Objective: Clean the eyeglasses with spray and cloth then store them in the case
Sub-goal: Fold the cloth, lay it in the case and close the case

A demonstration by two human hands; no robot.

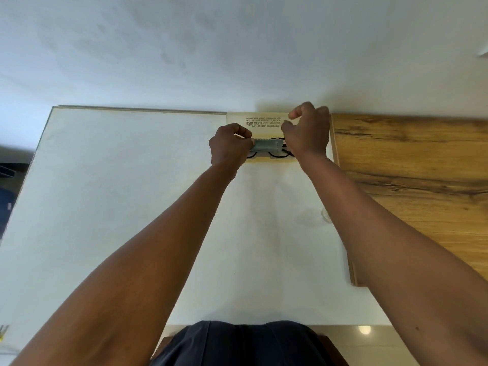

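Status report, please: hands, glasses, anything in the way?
Left hand pinching grey cloth over eyeglasses in open case. Right hand curled at case; grip unclear. Nothing blocking.

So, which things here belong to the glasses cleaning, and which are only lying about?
Belong to the job:
- eyeglasses
- grey cloth
- open case
- left hand, pinching the cloth
- right hand

Only lying about:
- wooden board
- white table

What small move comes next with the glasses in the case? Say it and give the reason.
Probably let go of the grey cloth so it lies on the eyeglasses. They already sit in the open case, and both hands, left and right, pinch at it.
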